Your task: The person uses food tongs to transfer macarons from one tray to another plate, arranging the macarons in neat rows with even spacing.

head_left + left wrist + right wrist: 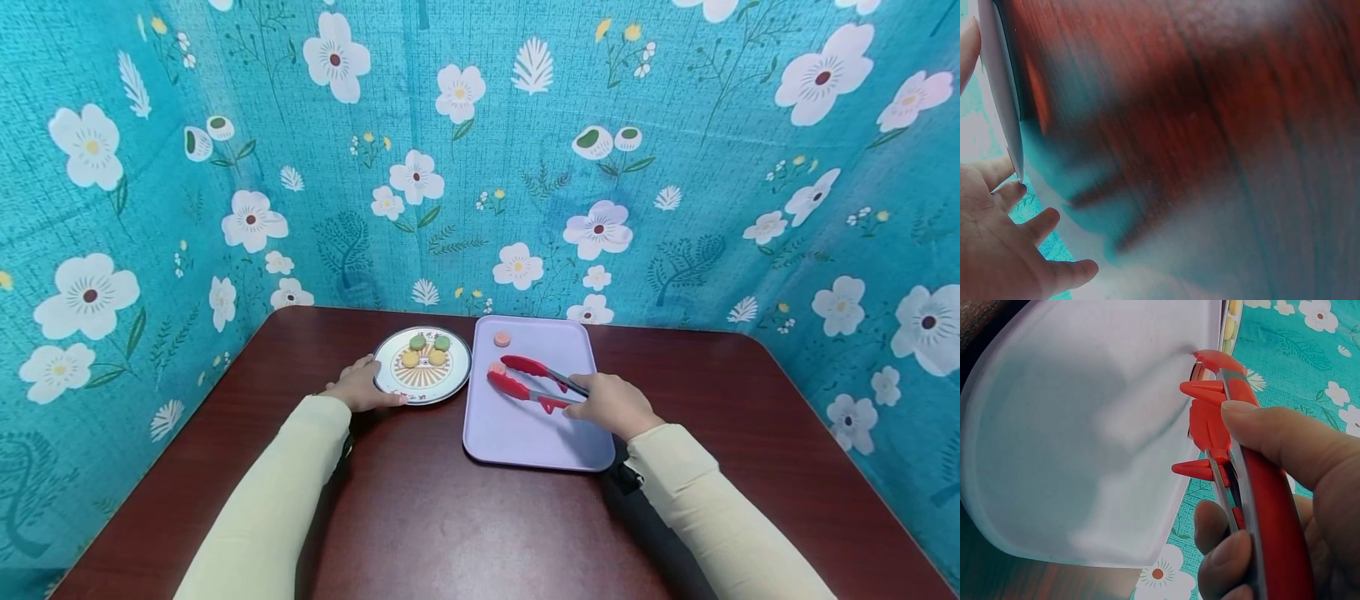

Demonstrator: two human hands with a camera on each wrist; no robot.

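My left hand (362,386) rests at the near left rim of a round white plate (386,375), fingers spread and thumb along the front edge. In the left wrist view, the fingers (1038,226) are splayed beside the plate's rim (1004,94). On the plate sit two green macarons (417,342) and two yellow macarons (410,358). My right hand (615,404) grips red-tipped metal tongs (1272,512). Their heads stand around a pink macaron (497,367) on a lilac tray (540,442); whether they squeeze it I cannot tell.
Another pink macaron (502,339) lies near the tray's far left corner. Plate and tray stand side by side on a glossy dark brown table (450,517). A teal flowered cloth (480,167) hangs behind the table and along its sides.
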